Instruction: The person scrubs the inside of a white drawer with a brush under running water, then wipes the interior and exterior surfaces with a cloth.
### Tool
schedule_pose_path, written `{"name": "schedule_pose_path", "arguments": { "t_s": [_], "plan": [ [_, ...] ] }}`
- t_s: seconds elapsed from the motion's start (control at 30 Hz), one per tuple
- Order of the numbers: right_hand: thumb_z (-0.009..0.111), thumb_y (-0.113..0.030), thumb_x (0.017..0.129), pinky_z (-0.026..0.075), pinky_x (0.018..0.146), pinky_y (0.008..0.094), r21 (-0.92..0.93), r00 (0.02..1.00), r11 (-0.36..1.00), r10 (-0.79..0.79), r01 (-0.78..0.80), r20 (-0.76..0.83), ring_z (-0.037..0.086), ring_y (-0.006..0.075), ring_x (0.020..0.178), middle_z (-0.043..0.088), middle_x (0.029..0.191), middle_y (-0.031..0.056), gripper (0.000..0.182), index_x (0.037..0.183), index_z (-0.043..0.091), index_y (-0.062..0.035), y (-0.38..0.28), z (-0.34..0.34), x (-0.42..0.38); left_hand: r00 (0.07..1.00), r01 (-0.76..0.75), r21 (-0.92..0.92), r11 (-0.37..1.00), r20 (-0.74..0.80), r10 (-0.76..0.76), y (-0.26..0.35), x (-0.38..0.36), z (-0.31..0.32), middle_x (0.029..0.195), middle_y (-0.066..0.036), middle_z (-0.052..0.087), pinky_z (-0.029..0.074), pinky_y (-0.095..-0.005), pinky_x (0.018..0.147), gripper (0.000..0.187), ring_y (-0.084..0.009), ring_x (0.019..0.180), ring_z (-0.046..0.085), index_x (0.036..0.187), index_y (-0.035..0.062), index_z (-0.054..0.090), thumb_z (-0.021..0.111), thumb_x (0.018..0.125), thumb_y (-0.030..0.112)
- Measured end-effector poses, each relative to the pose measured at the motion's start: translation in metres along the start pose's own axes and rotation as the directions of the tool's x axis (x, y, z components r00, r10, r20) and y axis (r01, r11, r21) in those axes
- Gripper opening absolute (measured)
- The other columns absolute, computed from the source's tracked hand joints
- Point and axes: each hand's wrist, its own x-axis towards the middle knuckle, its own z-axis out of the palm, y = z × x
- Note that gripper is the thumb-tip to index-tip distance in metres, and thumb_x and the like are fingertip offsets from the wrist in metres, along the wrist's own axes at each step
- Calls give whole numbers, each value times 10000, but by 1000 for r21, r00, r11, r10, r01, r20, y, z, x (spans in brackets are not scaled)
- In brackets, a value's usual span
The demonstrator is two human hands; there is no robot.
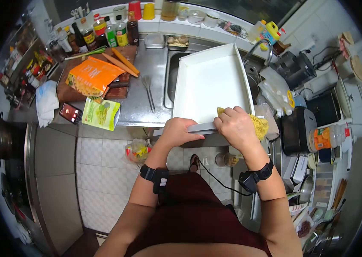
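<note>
A large white drawer [215, 81] lies tilted across the sink, its grey front edge facing me. My left hand [179, 132] is closed on that front edge near its left part, thumb along the near side. On the right part of the same edge is my right hand [235, 126], its fingers curled around a yellow cloth [259, 126] pressed against the drawer. Part of the cloth hangs out to the right of the hand, and a small bit shows at its left. What lies beneath my right palm is hidden.
Left of the sink [170, 88] are a whisk [148, 92], an orange bag [93, 75] on a cutting board [67, 92], carrots [123, 62], a green packet [100, 113] and a phone [70, 113]. Behind the drawer's right corner rises a faucet [268, 45]. Bottles [121, 32] line the back.
</note>
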Motion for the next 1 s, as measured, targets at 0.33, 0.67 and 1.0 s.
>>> {"name": "schedule_pose_path", "arguments": {
  "t_s": [0.33,0.67,1.0],
  "plan": [
    [617,-164,644,417,594,320,163,973,966,217,-202,-75,543,180,668,530,638,5,109,646,514,-127,12,39,-73,986,-116,406,906,161,54,28,19,28,650,-79,644,490,-376,591,321,-285,639,631,760,142,699,766,668,442],
    [672,-144,591,426,605,325,337,917,892,368,-302,-152,535,185,685,505,647,2,180,695,526,-124,1,82,-109,959,-157,594,789,281,-20,38,28,41,635,-93,629,482,-389,590,335,-301,639,623,769,142,695,757,666,454],
    [796,-235,559,450,698,363,561,908,739,416,-373,54,548,223,778,552,712,18,290,723,596,-104,-2,78,-117,954,-154,582,798,299,-33,34,17,53,655,-90,632,475,-398,603,314,-297,660,625,756,117,670,752,693,413]
  ]
}}
